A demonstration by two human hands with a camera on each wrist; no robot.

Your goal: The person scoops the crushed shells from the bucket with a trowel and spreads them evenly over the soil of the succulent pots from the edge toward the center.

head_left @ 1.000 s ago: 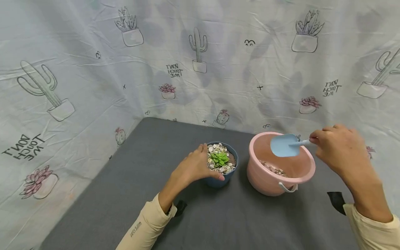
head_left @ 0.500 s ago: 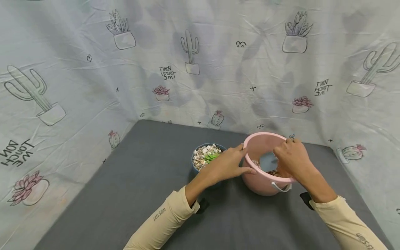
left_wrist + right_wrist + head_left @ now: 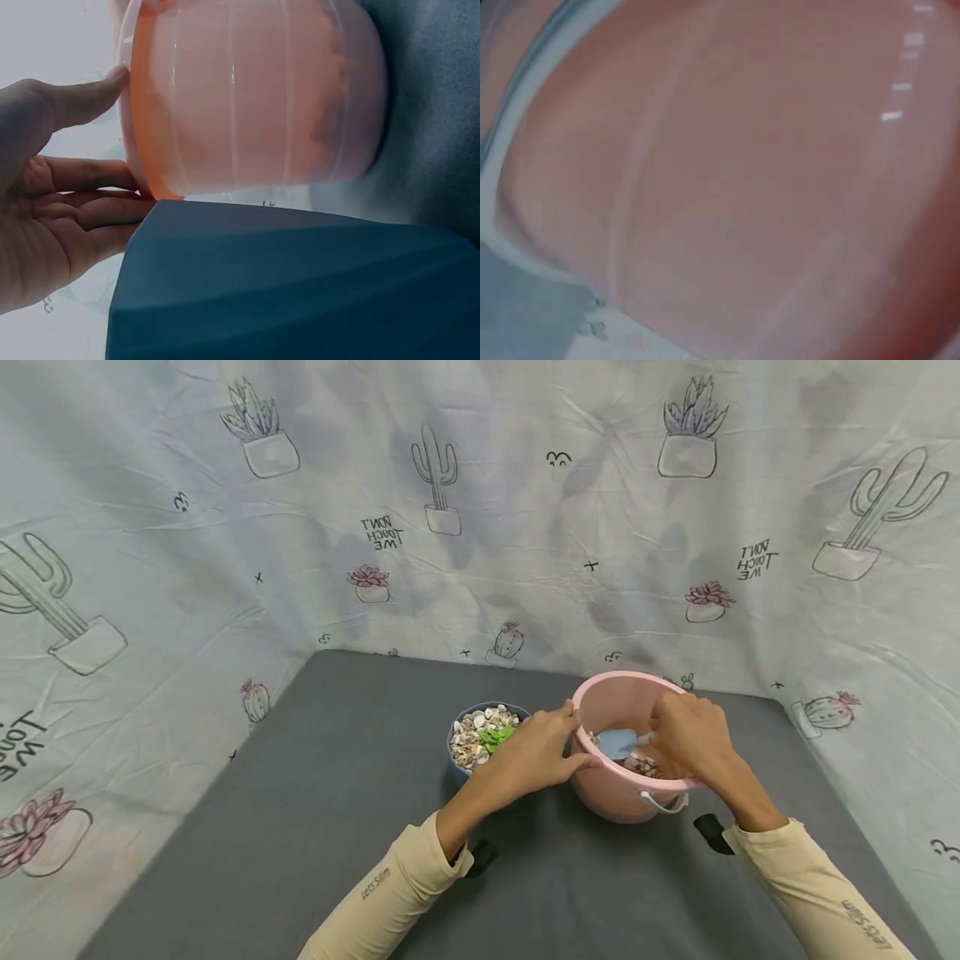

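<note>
My left hand point(image 3: 528, 750) rests on the left rim of the pink plastic bucket point(image 3: 617, 799), thumb and fingers extended and apart. In the left wrist view the thumb tip and fingertips touch the bucket rim point(image 3: 129, 142). My right hand point(image 3: 693, 737) reaches over the bucket's right side and grips the handle of a light blue shovel point(image 3: 617, 743). The shovel blade lies low inside, by small stones point(image 3: 643, 767). Bucket wall point(image 3: 727, 172) fills the right wrist view, so the hand is hidden there.
Just left of the bucket stands a blue pot point(image 3: 455, 770) holding pale pebbles point(image 3: 471, 735) and a green succulent point(image 3: 495, 738), partly behind my left hand. A white bucket handle point(image 3: 666, 806) hangs in front. Cactus-printed cloth point(image 3: 480, 568) surrounds the grey table point(image 3: 360, 735).
My left hand has gone from the pot to the bucket rim. The right hand has lowered the shovel into the bucket, and its blade has shifted left inside.
</note>
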